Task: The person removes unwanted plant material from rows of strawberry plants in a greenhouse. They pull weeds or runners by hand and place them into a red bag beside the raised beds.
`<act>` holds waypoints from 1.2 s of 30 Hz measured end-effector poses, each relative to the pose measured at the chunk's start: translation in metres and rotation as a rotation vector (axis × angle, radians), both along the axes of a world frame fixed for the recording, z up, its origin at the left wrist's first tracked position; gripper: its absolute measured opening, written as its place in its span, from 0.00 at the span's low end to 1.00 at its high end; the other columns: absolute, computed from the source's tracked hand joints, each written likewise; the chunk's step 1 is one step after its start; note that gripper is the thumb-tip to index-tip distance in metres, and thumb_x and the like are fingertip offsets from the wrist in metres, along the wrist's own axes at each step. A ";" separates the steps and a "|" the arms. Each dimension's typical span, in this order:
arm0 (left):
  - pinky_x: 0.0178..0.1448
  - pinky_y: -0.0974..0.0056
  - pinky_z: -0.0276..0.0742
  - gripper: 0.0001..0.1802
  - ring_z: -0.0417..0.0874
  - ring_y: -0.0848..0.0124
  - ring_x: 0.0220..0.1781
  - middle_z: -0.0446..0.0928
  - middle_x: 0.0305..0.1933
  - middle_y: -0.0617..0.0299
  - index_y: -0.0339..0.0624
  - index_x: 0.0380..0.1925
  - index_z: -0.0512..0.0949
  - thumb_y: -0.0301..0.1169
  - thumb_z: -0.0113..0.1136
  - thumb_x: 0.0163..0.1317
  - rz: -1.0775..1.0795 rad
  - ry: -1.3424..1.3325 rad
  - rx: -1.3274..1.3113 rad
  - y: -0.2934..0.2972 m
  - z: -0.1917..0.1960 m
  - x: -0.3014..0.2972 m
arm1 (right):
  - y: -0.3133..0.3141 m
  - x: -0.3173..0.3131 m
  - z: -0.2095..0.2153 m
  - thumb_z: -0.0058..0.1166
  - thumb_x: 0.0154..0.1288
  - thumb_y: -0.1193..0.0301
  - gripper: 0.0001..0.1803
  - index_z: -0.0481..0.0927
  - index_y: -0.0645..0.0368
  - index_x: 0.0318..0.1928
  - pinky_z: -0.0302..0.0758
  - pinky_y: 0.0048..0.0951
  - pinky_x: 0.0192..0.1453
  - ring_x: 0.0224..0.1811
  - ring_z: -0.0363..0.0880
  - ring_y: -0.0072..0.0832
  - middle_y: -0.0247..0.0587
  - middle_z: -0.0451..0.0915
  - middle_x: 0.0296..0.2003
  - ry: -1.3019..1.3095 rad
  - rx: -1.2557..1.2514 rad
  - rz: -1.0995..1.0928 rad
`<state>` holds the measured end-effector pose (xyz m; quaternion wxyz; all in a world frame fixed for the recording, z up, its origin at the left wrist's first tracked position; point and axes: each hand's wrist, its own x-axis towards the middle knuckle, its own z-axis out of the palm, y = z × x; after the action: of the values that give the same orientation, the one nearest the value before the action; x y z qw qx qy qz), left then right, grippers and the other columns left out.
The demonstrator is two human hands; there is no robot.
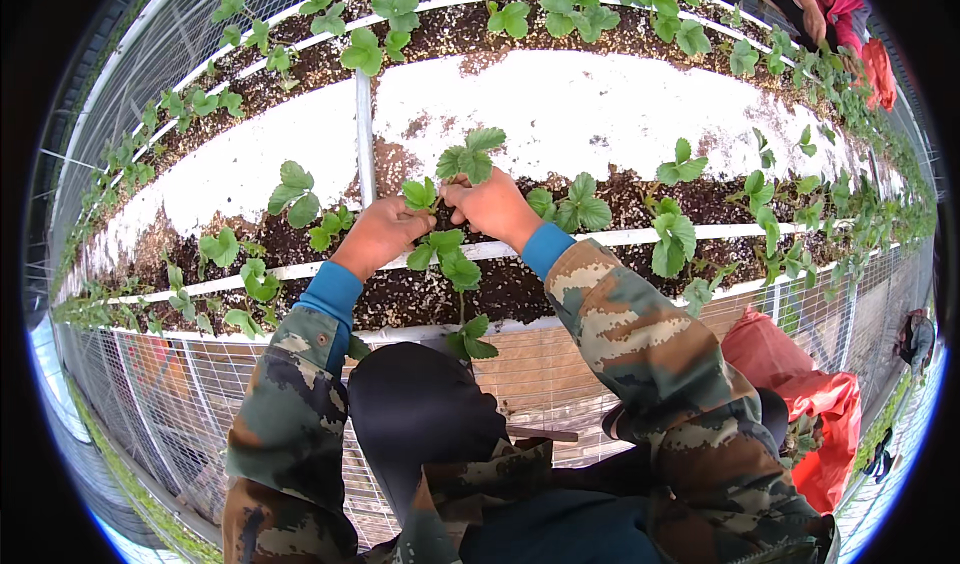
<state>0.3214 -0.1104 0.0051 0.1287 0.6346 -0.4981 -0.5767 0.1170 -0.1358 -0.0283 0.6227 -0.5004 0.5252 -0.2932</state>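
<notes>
Both hands meet over a raised bed of dark soil [400, 294] planted with young strawberry plants. My left hand [385, 234] is closed, thumb and fingers pinching at a strawberry plant [419, 194] whose small leaf shows above the fingertips. Just to its right, my right hand [492, 207] is pinched on stems of the same clump, with a larger strawberry leaf [472, 156] standing over its knuckles. The exact stems between the fingers are hidden. More strawberry leaves [455, 267] spread just below the hands, nearer to me.
White pipes [600, 236] run along the bed, with wire mesh [540, 364] below its near side. A metal post [364, 134] stands beyond my left hand. Red bags [800, 384] lie at the right. Another person [825, 4] works at the far right of a second plant row.
</notes>
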 end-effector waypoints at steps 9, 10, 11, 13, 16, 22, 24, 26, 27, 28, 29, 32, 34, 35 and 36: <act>0.53 0.61 0.81 0.19 0.87 0.70 0.47 0.88 0.47 0.56 0.33 0.53 0.82 0.33 0.69 0.67 -0.038 0.033 -0.143 -0.001 -0.018 -0.003 | 0.000 -0.001 0.003 0.62 0.69 0.65 0.15 0.82 0.69 0.43 0.81 0.32 0.28 0.25 0.87 0.29 0.47 0.87 0.28 -0.005 0.075 0.015; 0.53 0.60 0.81 0.19 0.87 0.68 0.46 0.88 0.46 0.55 0.34 0.53 0.82 0.34 0.69 0.66 -0.029 0.020 -0.181 -0.001 -0.023 -0.004 | 0.003 -0.001 0.002 0.62 0.70 0.66 0.15 0.82 0.68 0.44 0.81 0.31 0.28 0.25 0.86 0.29 0.47 0.87 0.28 -0.039 0.049 -0.020; 0.52 0.59 0.81 0.20 0.88 0.67 0.45 0.88 0.44 0.54 0.34 0.52 0.82 0.35 0.70 0.65 -0.052 -0.113 -0.224 -0.002 -0.027 -0.005 | 0.004 -0.001 0.002 0.61 0.70 0.66 0.14 0.82 0.67 0.44 0.81 0.31 0.28 0.24 0.85 0.28 0.47 0.87 0.29 -0.073 0.023 -0.054; 0.51 0.57 0.81 0.21 0.88 0.63 0.43 0.88 0.41 0.52 0.35 0.51 0.82 0.36 0.71 0.63 -0.091 -0.388 -0.308 -0.003 -0.021 -0.012 | 0.001 -0.004 0.008 0.60 0.71 0.67 0.13 0.82 0.66 0.45 0.81 0.31 0.27 0.24 0.84 0.27 0.46 0.87 0.30 0.002 0.096 0.010; 0.54 0.48 0.81 0.23 0.86 0.44 0.48 0.86 0.44 0.39 0.36 0.47 0.83 0.41 0.70 0.58 -0.073 -0.459 -0.290 -0.005 -0.018 -0.020 | 0.003 -0.004 0.011 0.59 0.71 0.68 0.12 0.82 0.66 0.47 0.80 0.30 0.27 0.25 0.84 0.26 0.46 0.87 0.32 -0.021 0.081 0.006; 0.47 0.54 0.82 0.18 0.88 0.54 0.40 0.87 0.39 0.48 0.36 0.46 0.84 0.38 0.70 0.63 -0.019 -0.227 -0.302 -0.003 -0.019 -0.011 | 0.001 -0.003 0.006 0.58 0.72 0.69 0.15 0.82 0.68 0.52 0.81 0.31 0.28 0.30 0.87 0.27 0.48 0.87 0.36 -0.004 0.151 0.031; 0.43 0.59 0.82 0.16 0.87 0.61 0.36 0.86 0.37 0.54 0.35 0.45 0.85 0.37 0.69 0.65 0.104 -0.102 -0.163 -0.002 -0.011 -0.010 | 0.005 -0.006 0.013 0.57 0.72 0.70 0.16 0.82 0.69 0.53 0.82 0.32 0.31 0.32 0.88 0.28 0.49 0.87 0.38 0.005 0.132 0.008; 0.37 0.68 0.79 0.15 0.82 0.74 0.31 0.82 0.35 0.65 0.35 0.44 0.84 0.38 0.67 0.70 0.156 -0.034 -0.043 -0.010 0.005 -0.009 | 0.017 -0.013 0.017 0.56 0.73 0.70 0.16 0.81 0.69 0.54 0.83 0.32 0.35 0.34 0.88 0.29 0.50 0.87 0.40 -0.035 0.028 -0.086; 0.36 0.68 0.79 0.15 0.81 0.75 0.30 0.81 0.34 0.66 0.37 0.45 0.83 0.38 0.67 0.70 0.240 0.060 0.005 -0.009 0.016 0.001 | 0.025 -0.016 0.038 0.55 0.73 0.70 0.18 0.80 0.71 0.56 0.84 0.32 0.41 0.36 0.89 0.31 0.50 0.87 0.40 0.000 -0.046 -0.040; 0.36 0.68 0.79 0.15 0.80 0.76 0.30 0.80 0.33 0.67 0.39 0.46 0.83 0.39 0.67 0.70 0.320 0.157 0.048 -0.010 0.030 0.009 | 0.029 -0.022 0.048 0.56 0.73 0.69 0.17 0.82 0.67 0.55 0.83 0.31 0.44 0.36 0.88 0.30 0.48 0.88 0.39 0.015 -0.030 -0.023; 0.36 0.69 0.78 0.13 0.78 0.78 0.29 0.78 0.33 0.69 0.42 0.46 0.81 0.39 0.64 0.73 0.361 0.272 0.058 -0.009 0.041 0.015 | 0.035 -0.033 0.059 0.56 0.73 0.69 0.15 0.83 0.65 0.54 0.83 0.31 0.44 0.36 0.87 0.29 0.47 0.88 0.39 0.059 -0.091 0.027; 0.37 0.69 0.77 0.10 0.76 0.77 0.28 0.77 0.33 0.70 0.41 0.45 0.81 0.36 0.61 0.74 0.547 0.587 -0.020 -0.001 0.087 0.041 | 0.054 -0.069 0.124 0.58 0.74 0.68 0.12 0.86 0.63 0.50 0.82 0.32 0.44 0.36 0.85 0.27 0.44 0.88 0.38 0.189 -0.264 0.148; 0.38 0.67 0.75 0.09 0.74 0.77 0.28 0.76 0.33 0.70 0.42 0.45 0.80 0.36 0.61 0.74 0.613 0.773 -0.087 0.002 0.103 0.058 | 0.073 -0.106 0.150 0.58 0.75 0.70 0.11 0.86 0.63 0.50 0.80 0.30 0.41 0.34 0.83 0.24 0.41 0.88 0.37 0.243 -0.470 0.140; 0.39 0.65 0.74 0.09 0.72 0.76 0.29 0.75 0.33 0.70 0.42 0.44 0.80 0.35 0.61 0.74 0.624 0.851 -0.105 0.007 0.107 0.070 | 0.082 -0.120 0.165 0.59 0.75 0.71 0.10 0.86 0.63 0.50 0.79 0.28 0.40 0.34 0.81 0.22 0.40 0.87 0.36 0.288 -0.453 0.140; 0.39 0.65 0.73 0.08 0.70 0.76 0.28 0.74 0.32 0.70 0.42 0.44 0.79 0.35 0.61 0.74 0.662 0.871 -0.148 0.015 0.117 0.072 | 0.094 -0.136 0.180 0.59 0.75 0.71 0.09 0.86 0.63 0.49 0.78 0.26 0.38 0.33 0.79 0.20 0.38 0.86 0.35 0.338 -0.433 0.134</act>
<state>0.3936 -0.0952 0.1224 0.5418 0.4492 -0.2119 -0.6781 -0.0194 -0.0413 0.1522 0.4226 -0.6972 0.5126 -0.2693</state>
